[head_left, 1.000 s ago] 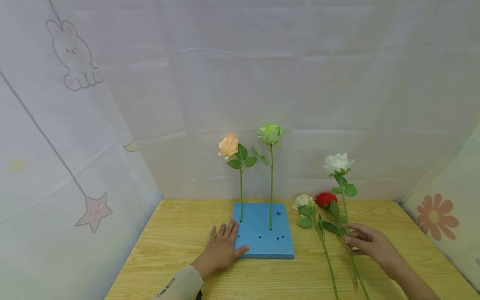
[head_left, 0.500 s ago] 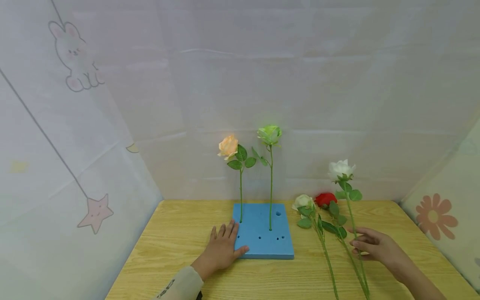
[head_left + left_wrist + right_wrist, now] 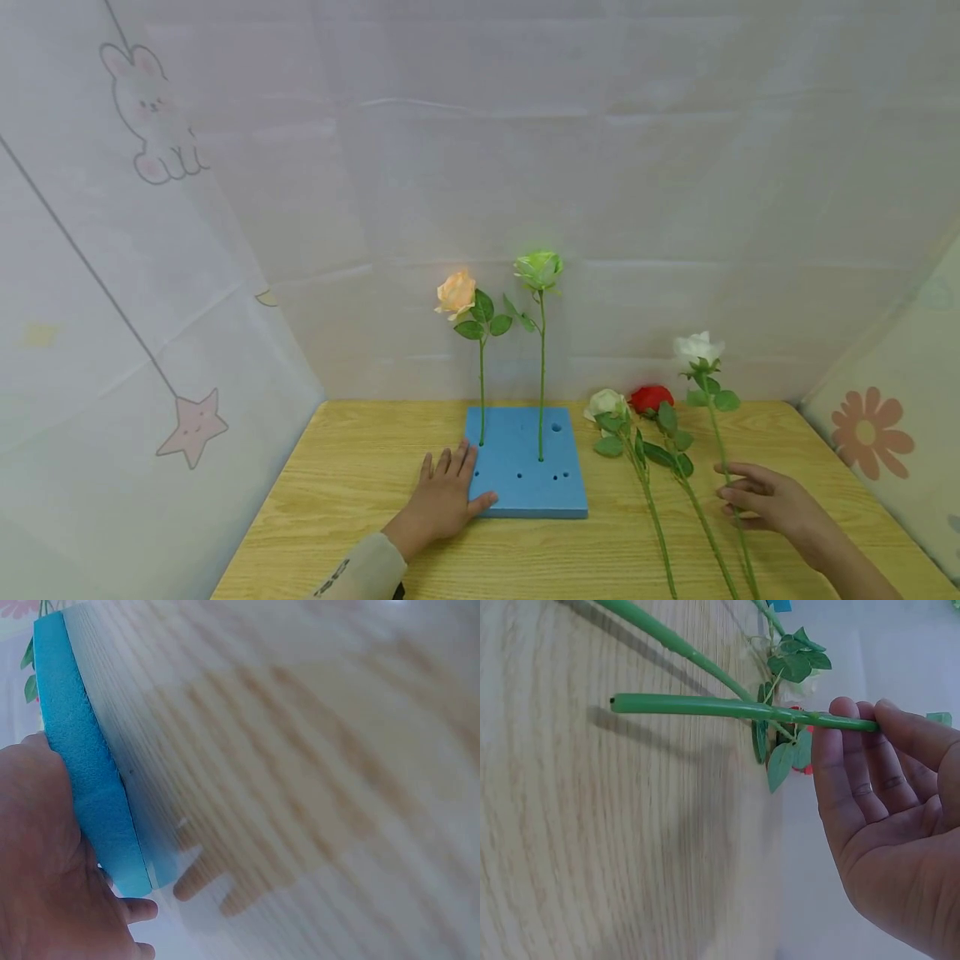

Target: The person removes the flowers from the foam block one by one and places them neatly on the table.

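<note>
At the left of the desk (image 3: 360, 446), a left hand (image 3: 442, 497), released, with fingers spread and straight, thumb over the near-left corner of a blue block (image 3: 517, 494) and index fingertip at its left edge. Upright in that block, a peach rose (image 3: 457, 294) at the left and a green rose (image 3: 539, 271) just to its right, each with its stem in a hole, and further holes (image 3: 519, 476) along the near side. Right of the block and apart from it, flat on the desk, a cream rose (image 3: 606, 403) and then a red rose (image 3: 651, 399), both with bloom far and stem toward the near edge. Farthest right, a white rose (image 3: 699, 348), grasped by its stem between thumb and fingers of the right hand (image 3: 776, 504). Long axis steep and tilted: bloom high, far and left of that hand, bare stem end near and slightly right, seemingly off the desk in the right wrist view. Right hand plainly the nearer to the white rose; block well to its left, past both lying roses.
</note>
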The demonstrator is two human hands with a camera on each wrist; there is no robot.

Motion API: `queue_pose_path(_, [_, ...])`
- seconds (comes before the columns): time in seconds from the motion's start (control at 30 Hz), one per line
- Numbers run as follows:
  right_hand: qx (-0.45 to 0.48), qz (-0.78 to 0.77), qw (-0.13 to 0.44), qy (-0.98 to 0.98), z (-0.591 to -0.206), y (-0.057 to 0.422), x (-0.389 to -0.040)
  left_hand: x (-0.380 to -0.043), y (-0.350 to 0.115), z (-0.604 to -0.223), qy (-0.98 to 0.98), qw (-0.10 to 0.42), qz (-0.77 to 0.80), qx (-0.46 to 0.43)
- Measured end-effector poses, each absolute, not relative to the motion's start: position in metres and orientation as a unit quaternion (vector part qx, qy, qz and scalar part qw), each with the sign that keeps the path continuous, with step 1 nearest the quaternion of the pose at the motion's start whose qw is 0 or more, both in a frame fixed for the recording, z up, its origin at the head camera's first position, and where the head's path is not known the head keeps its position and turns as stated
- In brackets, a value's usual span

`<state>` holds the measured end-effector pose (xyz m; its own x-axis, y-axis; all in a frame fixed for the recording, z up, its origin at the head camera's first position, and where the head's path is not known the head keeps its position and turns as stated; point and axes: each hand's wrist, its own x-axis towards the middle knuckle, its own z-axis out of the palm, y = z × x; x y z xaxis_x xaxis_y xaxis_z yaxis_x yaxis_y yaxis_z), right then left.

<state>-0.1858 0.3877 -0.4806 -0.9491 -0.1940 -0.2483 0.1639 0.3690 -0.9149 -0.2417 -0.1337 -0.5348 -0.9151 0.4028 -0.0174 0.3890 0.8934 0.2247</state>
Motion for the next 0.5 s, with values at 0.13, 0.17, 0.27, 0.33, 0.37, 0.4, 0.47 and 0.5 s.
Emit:
queue_pose_path(0.13, [0.001, -0.563, 0.157, 0.811, -0.485, 0.394, -0.185, -0.242, -0.134, -0.535, 0.972, 0.032, 0.11, 0.204])
queue_pose_path(0.17, [0.004, -0.562, 0.157, 0.812, -0.485, 0.396, -0.186, -0.242, -0.134, -0.535, 0.972, 0.031, 0.11, 0.204])
queue_pose_path(0.27, [0.01, -0.558, 0.161, 0.814, -0.489, 0.401, -0.187, -0.242, -0.135, -0.535, 0.972, 0.031, 0.108, 0.206])
queue_pose_path(0.33, [0.013, -0.553, 0.165, 0.816, -0.491, 0.405, -0.188, -0.243, -0.135, -0.536, 0.972, 0.03, 0.106, 0.207])
queue_pose_path(0.37, [0.015, -0.551, 0.167, 0.818, -0.493, 0.407, -0.188, -0.243, -0.135, -0.536, 0.972, 0.029, 0.105, 0.207])
queue_pose_path(0.4, [0.014, -0.55, 0.169, 0.817, -0.494, 0.408, -0.188, -0.243, -0.135, -0.536, 0.972, 0.028, 0.104, 0.207])
queue_pose_path(0.47, [0.012, -0.55, 0.173, 0.817, -0.496, 0.411, -0.188, -0.243, -0.135, -0.536, 0.973, 0.027, 0.102, 0.207])
queue_pose_path(0.5, [0.011, -0.552, 0.176, 0.815, -0.497, 0.413, -0.188, -0.242, -0.134, -0.536, 0.973, 0.025, 0.101, 0.207])
